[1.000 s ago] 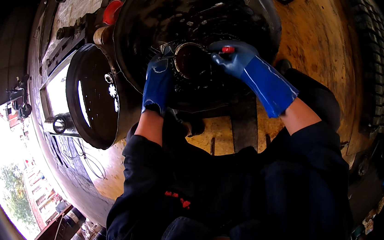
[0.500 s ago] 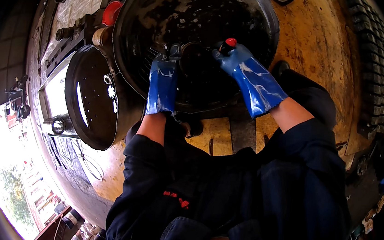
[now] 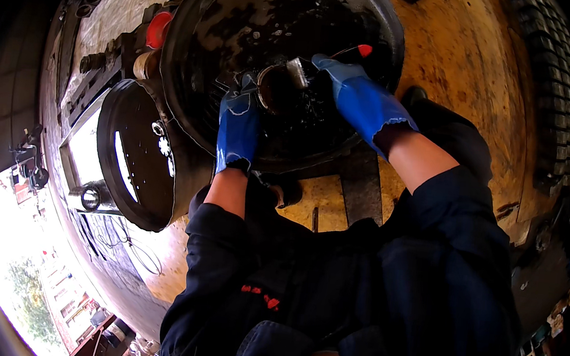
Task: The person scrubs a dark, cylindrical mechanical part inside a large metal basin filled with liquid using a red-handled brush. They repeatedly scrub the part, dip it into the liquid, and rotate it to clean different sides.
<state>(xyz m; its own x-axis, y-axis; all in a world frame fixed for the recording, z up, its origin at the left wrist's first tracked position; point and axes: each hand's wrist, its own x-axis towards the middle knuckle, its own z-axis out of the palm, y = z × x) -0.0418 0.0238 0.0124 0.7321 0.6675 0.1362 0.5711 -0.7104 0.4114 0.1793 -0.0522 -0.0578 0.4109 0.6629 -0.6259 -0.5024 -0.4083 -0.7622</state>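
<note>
Both my hands wear blue rubber gloves and work over a large round black basin [image 3: 171, 78] of dark liquid. My left hand [image 3: 240, 98] is closed at the near side of a dark, wet, ring-shaped metal part [image 3: 276, 89] with a round opening. Its fingertips are partly lost in the dark. My right hand [image 3: 349, 81] is wrapped round a paintbrush, whose red handle end [image 3: 364, 50] sticks out above the hand. The brush's flat shiny metal band [image 3: 298, 73] points to the ring part's right rim; its bristles are hard to make out.
A second round black tub [image 3: 132, 156] with dark liquid stands at the left, beside a red round object [image 3: 158, 30] and dark metal parts. A chunky tyre [image 3: 554, 87] lies at the far right. Cables [image 3: 131, 245] lie on the floor at lower left.
The ring part has come up into clearer view. My right hand has turned and moved slightly, so the brush lies flatter and its metal band shows. The view has shifted a little.
</note>
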